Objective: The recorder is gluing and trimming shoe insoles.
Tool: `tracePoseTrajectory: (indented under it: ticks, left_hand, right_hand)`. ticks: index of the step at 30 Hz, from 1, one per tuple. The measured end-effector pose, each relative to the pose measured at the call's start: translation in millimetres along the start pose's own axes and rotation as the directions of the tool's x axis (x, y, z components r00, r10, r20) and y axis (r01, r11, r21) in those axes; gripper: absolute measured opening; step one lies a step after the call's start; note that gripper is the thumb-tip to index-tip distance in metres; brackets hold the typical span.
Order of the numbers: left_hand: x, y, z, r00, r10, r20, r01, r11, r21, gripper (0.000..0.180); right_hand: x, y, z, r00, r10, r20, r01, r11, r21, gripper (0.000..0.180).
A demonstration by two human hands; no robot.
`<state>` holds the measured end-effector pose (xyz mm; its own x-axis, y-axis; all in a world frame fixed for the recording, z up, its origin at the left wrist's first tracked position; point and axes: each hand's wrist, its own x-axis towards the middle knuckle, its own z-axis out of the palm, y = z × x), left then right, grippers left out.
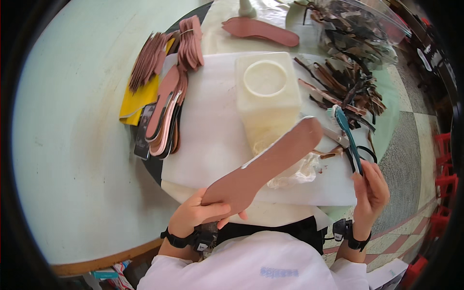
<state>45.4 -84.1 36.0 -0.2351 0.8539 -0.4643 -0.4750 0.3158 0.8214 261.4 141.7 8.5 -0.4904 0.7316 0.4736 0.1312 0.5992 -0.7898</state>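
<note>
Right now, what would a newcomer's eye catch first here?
First, the long reddish-brown insole slanting across the centre in the left hand, with a white streak along its upper-left edge. Then the teal-handled toothbrush in the right hand, bristle end up, at centre right. Behind the insole is a boxy off-white plastic container; a bright yellow sheet shows at upper left.

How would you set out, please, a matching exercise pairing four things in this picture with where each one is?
Column one
1. long reddish-brown flat insole
2. teal toothbrush with white bristles
3. yellow flat cloth-like piece
4. pale, square-sided plastic container

Column two
A. partly beneath a bundle of reddish-brown insoles
B. in the right hand
C. on the flat white sheet
D. in the left hand

Right pairs: 1-D, 2-B, 3-A, 4-C
</note>
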Motion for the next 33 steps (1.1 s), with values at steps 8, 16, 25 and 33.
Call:
tracePoseTrajectory:
  ticks: [8, 16, 25, 33]
  left_hand:
    - [2.6, -11.5, -14.1, 1.000, 0.025, 0.009, -0.025, 0.999, -0.030, 0.030]
    - [3.2, -13.5, -18.5, 0.999, 0.046, -0.002, -0.046, 0.999, 0.024, 0.028]
    - [7.0, -19.7, -29.0, 0.997, 0.067, -0.031, -0.067, 0.998, 0.012, 0.021]
    - [10.4, -28.4, -38.6, 0.991, 0.130, -0.008, -0.130, 0.991, -0.018, 0.022]
  right_hand:
    - [12.8, -1.9, -9.5, 0.886, 0.361, 0.290, -0.457, 0.785, 0.419, 0.022]
    - [21.1, 2.5, -12.4, 0.896, 0.270, 0.354, -0.387, 0.865, 0.319, 0.019]
    - [24.3, 0.8, -15.0, 0.872, 0.354, 0.337, -0.463, 0.820, 0.338, 0.018]
    - [24.6, 9.7, -14.8, 0.893, 0.232, 0.386, -0.365, 0.875, 0.318, 0.019]
